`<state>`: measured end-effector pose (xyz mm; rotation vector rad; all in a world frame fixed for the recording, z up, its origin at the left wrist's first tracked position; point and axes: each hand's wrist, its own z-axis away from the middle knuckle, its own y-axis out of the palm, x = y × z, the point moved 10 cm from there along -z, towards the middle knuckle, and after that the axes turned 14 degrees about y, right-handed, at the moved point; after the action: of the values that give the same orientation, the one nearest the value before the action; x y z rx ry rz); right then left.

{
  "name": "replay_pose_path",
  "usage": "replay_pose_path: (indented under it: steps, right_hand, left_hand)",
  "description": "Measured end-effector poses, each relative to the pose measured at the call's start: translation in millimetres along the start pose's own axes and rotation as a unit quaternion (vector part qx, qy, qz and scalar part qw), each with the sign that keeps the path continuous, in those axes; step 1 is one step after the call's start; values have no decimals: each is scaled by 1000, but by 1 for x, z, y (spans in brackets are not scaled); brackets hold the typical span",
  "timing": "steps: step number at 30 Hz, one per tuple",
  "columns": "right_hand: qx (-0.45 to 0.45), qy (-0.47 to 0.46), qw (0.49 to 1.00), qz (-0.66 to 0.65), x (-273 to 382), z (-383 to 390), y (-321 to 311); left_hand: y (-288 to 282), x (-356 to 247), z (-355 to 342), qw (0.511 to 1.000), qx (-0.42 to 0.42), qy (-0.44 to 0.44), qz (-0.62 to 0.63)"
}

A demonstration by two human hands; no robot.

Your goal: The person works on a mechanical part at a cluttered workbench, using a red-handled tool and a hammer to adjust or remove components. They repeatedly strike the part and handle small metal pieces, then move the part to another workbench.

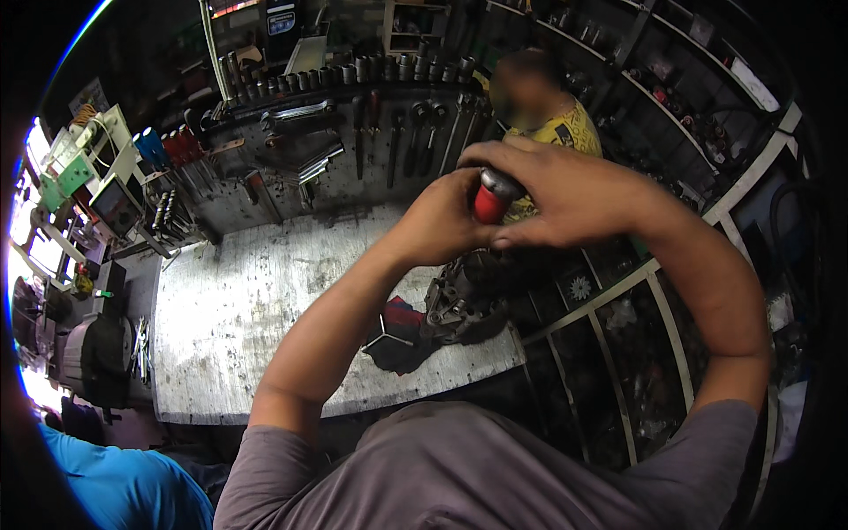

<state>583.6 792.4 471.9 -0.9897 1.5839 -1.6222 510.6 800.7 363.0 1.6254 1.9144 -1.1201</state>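
Observation:
Both my hands are raised above the right part of the bench, close together around a red tool with a rounded grey metal end (490, 205). My left hand (446, 219) is closed on its left side. My right hand (552, 190) curls over it from the right, fingers over the top and thumb below. The tool's lower part is hidden, so its exact kind does not show. Below the hands, a greasy metal part with an open frame (455, 300) sits at the bench's right end. Beside it, a Y-shaped three-way wrench (387, 334) lies on a dark and red cloth (397, 355).
The worn workbench (238, 309) carries a tool board (344, 168) with sockets, wrenches and screwdrivers along its back. A person in yellow (574, 132) is beyond my hands; another in blue (124, 481) is at lower left. Metal racks (636, 300) stand on the right.

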Motion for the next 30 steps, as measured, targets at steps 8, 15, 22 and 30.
replay_pose_path:
  steps: [8,15,22,30]
  right_hand:
    - [34,-34,998,-31,8,0,-2]
    - [81,72,991,79,-16,-3,9]
    - [50,119,990,-48,-38,8,9]
    - [-100,71,940,-320,-69,36,34]
  left_hand:
    - [2,-15,2,992,13,12,125]
    - [2,-22,3,999,-15,-15,-36]
    - [5,-11,2,996,1,-71,-44]
    - [10,55,83,979,24,-146,-138]
